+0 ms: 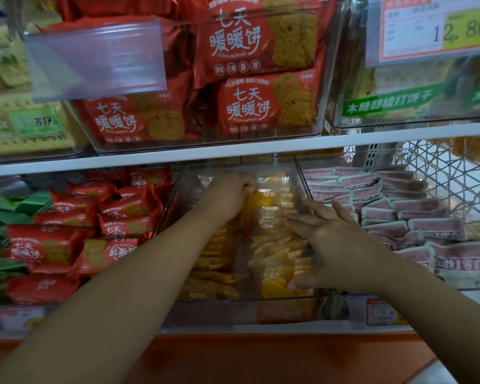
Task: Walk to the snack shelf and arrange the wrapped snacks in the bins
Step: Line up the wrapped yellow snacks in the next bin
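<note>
Way in: the gap between the upper shelf edge (233, 151) and the front wall of the middle bin (247, 298) stands open; two forearms pass through it side by side
Inside the middle bin: yellow packets (272, 245) cover the floor in rows; the left hand (227, 195) grips one at the back; the right hand (336, 239) lies flat on the nearer ones; room is left only above the packets
Left side: a clear wall, then red packets (67, 245) heaped against it
Right side: a clear wall, then pink packets (399, 214) stacked close; wire mesh (449, 173) closes the far right
Overhead: upper bins (205, 138) sit on that shelf and block the way up
</note>
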`<state>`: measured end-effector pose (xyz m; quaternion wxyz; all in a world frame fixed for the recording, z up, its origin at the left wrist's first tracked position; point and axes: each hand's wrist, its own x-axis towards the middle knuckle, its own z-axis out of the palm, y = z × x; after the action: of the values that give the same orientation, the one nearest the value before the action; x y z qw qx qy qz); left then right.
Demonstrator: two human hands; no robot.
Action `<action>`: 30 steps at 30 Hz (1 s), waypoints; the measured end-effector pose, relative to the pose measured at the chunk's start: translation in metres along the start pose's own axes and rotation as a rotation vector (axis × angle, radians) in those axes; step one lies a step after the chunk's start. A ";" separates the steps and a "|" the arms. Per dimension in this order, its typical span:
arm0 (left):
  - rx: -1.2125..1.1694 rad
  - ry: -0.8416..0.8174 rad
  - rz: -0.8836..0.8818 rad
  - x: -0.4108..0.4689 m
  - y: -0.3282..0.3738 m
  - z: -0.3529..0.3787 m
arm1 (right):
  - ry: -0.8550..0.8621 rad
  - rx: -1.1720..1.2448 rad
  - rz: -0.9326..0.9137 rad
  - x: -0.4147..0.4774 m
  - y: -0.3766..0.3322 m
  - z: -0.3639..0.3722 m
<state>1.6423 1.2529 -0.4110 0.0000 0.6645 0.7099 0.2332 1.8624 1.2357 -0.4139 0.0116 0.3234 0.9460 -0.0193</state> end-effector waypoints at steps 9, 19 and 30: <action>-0.225 -0.094 -0.169 -0.008 0.009 0.010 | 0.001 0.010 -0.004 0.001 -0.001 0.000; -0.474 -0.322 -0.385 -0.016 0.031 0.020 | 0.002 0.008 -0.012 0.002 -0.002 0.001; -0.887 -0.402 -0.596 -0.034 0.034 0.037 | 0.003 0.012 -0.018 0.001 -0.001 0.000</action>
<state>1.6896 1.2330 -0.4438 0.4801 0.4032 0.6868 0.3678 1.8613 1.2354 -0.4136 0.0082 0.3150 0.9488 -0.0244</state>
